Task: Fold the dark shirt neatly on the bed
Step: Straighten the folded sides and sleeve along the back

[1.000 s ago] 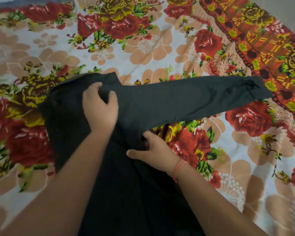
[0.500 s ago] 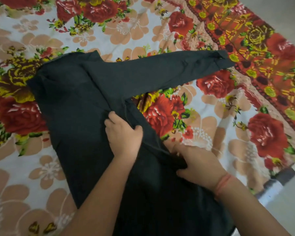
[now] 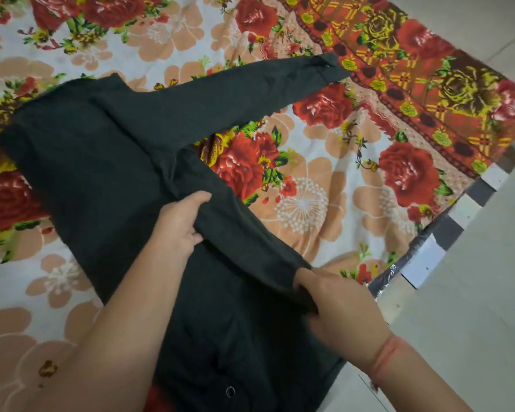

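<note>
The dark shirt point(image 3: 107, 162) lies spread on the floral bed sheet point(image 3: 306, 209), its body running from the upper left toward me. One long sleeve point(image 3: 235, 96) stretches out to the upper right, cuff near the red border. My left hand point(image 3: 180, 224) pinches a raised fold along the shirt's right side. My right hand point(image 3: 336, 304) grips the same fold lower down, near the bed's edge. The fold is pulled taut between both hands. A red thread band sits on my right wrist.
The bed's right edge point(image 3: 434, 248), with grey and white checked trim, runs diagonally at right. Beyond it lies pale tiled floor point(image 3: 473, 292). The patterned sheet extends far to the left and top.
Both hands slid down the shirt's right side toward me and the bed's edge, from the armpit area. They now hold a longer taut fold. The view shifted right.
</note>
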